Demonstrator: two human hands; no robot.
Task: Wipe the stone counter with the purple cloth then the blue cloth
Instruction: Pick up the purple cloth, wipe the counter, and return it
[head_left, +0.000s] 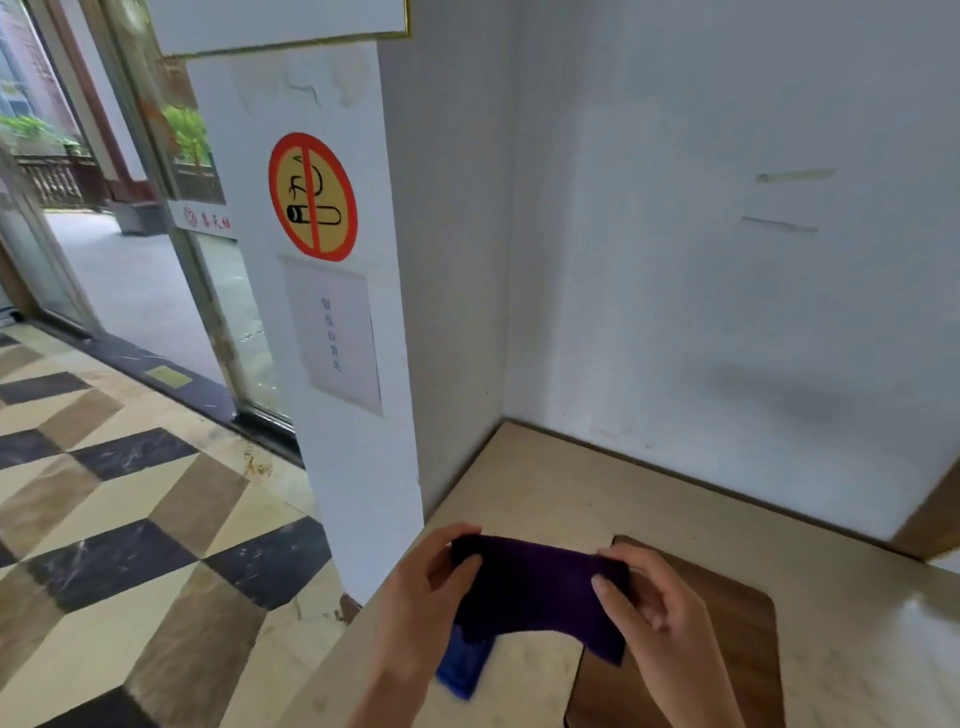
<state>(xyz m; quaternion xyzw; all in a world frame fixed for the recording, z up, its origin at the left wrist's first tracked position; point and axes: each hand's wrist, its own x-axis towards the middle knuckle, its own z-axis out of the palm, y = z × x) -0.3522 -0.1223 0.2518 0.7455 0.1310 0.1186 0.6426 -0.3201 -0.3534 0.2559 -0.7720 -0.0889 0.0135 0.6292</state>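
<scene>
Two bare forearms, left grip (423, 587) and right grip (652, 608) ungloved, no sleeves or jewellery.

no-smoking sign (312, 196), paper notice (336, 335), wooden board (727, 623), checkered floor (119, 519)

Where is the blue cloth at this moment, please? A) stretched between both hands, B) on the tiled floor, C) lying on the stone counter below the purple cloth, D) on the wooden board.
C: the blue cloth lies on the stone counter, partly hidden under the purple cloth, which the left hand and right hand hold between them.
</scene>
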